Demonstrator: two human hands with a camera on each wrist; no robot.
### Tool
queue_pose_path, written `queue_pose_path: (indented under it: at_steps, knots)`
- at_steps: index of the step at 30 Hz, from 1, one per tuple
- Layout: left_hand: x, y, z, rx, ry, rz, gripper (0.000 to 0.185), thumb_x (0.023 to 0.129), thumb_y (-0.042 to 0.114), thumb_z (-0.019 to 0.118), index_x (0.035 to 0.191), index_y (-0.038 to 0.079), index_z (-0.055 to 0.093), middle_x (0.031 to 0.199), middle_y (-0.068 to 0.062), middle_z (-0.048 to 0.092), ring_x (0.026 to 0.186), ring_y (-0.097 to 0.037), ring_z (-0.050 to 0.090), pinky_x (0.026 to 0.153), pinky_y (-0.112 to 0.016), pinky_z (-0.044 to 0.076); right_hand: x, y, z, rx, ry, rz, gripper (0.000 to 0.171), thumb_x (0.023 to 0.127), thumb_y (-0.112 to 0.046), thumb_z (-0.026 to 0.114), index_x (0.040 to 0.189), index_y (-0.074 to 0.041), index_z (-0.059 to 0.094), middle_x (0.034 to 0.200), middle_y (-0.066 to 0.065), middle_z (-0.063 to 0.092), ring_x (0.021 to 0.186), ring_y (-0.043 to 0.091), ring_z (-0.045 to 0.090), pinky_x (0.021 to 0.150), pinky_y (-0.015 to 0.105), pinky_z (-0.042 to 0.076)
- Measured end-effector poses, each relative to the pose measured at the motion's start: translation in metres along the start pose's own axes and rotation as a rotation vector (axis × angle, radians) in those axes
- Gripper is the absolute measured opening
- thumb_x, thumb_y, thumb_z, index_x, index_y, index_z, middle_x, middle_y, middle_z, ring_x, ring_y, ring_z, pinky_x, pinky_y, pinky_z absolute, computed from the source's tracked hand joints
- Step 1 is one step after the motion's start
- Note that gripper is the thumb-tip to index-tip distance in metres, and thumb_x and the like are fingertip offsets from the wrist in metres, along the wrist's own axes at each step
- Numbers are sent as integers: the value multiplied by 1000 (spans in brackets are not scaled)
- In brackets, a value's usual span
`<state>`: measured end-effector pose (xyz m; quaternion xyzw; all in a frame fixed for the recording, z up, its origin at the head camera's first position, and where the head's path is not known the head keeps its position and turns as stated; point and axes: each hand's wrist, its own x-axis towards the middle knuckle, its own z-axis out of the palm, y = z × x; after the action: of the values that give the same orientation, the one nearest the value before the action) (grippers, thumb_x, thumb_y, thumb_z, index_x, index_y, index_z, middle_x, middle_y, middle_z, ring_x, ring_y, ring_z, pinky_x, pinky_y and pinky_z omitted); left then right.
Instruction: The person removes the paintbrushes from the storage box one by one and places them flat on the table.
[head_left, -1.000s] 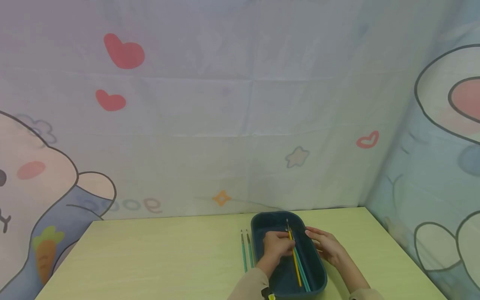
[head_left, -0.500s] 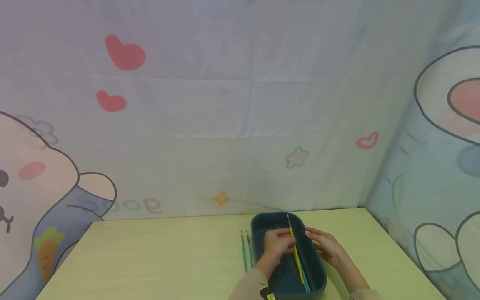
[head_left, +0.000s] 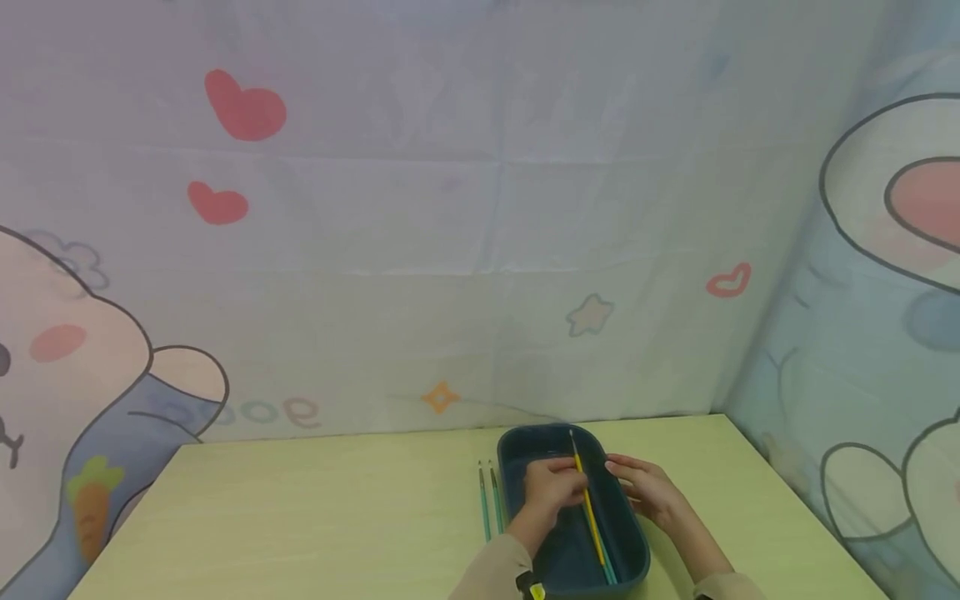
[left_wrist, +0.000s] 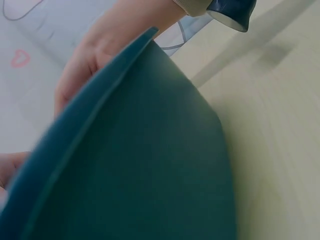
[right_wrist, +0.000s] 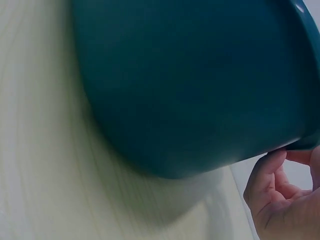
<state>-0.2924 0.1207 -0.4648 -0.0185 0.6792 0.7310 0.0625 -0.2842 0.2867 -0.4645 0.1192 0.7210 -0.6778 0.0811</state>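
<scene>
A dark teal tray [head_left: 562, 558] stands on the table, filling much of both wrist views. Inside it, my left hand [head_left: 549, 490] pinches a slim yellow paintbrush [head_left: 591, 518] whose bristles point away from me. A teal-handled paintbrush [head_left: 611, 570] lies partly hidden under the yellow one; whether the left fingers also touch it, I cannot tell. My right hand [head_left: 651, 493] grips the tray's right rim near the far end. In the right wrist view, its thumb and fingers [right_wrist: 265, 172] meet at the rim.
Two teal-handled paintbrushes lie side by side left of the tray: one outer brush [head_left: 485, 510] and one inner brush [head_left: 497, 503]. The pale wooden table [head_left: 315, 508] reaches back to a printed cloth [head_left: 390, 208]. More cloth [head_left: 862, 358] hangs along the right side.
In the left hand the yellow paintbrush has shifted slightly, and it now covers more of the teal brush below. The right hand stays on the rim.
</scene>
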Motion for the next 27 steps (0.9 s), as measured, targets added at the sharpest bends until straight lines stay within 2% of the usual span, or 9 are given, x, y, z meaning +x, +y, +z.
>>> queue_pose_path:
  at_steps: [9, 21, 27]
  knots:
    - [3, 0, -3, -8, 13, -2, 34, 73, -3, 68, 107, -8, 68, 89, -15, 73, 73, -22, 72, 64, -37, 62, -1, -1, 2, -25, -7, -4, 55, 95, -25, 58, 138, 4, 44, 101, -2, 68, 89, 13, 67, 72, 27, 58]
    - [-2, 7, -9, -5, 14, 4, 35, 73, -4, 68, 108, -9, 68, 90, -15, 73, 73, -22, 72, 64, -36, 62, -1, 0, 2, -14, -4, 7, 54, 94, -24, 59, 137, 5, 45, 98, -3, 69, 89, 14, 67, 73, 28, 58]
    - [-6, 15, -13, -46, -9, 4, 37, 74, -2, 71, 109, -11, 66, 91, -21, 73, 79, -30, 73, 66, -37, 62, -2, -2, -1, -33, 2, 14, 55, 94, -24, 59, 139, 5, 43, 112, 8, 69, 95, 17, 67, 76, 30, 58]
